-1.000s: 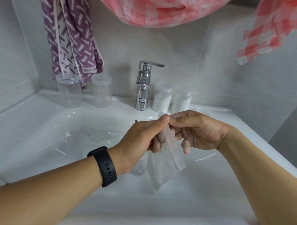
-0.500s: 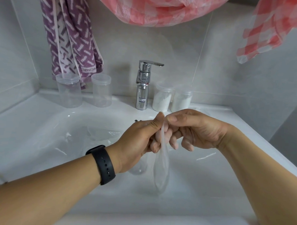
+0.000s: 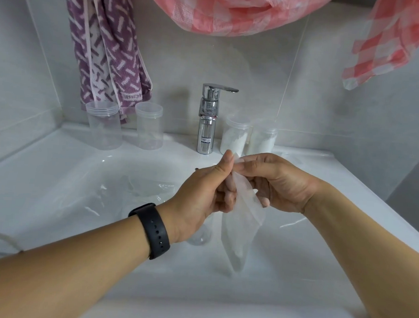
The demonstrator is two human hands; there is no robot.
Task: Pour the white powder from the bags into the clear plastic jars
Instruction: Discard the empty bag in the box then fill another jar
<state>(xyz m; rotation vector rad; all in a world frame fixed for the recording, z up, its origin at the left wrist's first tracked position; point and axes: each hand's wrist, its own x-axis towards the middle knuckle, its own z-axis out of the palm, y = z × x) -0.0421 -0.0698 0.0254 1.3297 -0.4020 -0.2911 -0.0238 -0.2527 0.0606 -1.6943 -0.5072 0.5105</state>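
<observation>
Both hands meet over the middle of the sink (image 3: 59, 176), holding one small clear bag (image 3: 241, 222) by its top edge. The left hand (image 3: 202, 197) pinches that edge between thumb and forefinger; the right hand (image 3: 274, 183) pinches it from the other side, its remaining fingers curled beneath. The bag hangs limp, its lower corner pointing down, with what looks like only a trace of white powder near the bottom, though the film is too cloudy to be sure.

To do this step well, I would pull the two lips of the mouth apart evenly, keep the powder settled in the low corner, and stay over the basin so that any spill is caught.

Counted: four clear plastic jars stand on the far counter. Two empty jars (image 3: 104, 127) sit left of the tap (image 3: 207, 120), and two powder-filled jars (image 3: 235, 138) right of it. One bag is in hand; crumpled clear film (image 3: 142, 192) lies in the basin to the left.
</observation>
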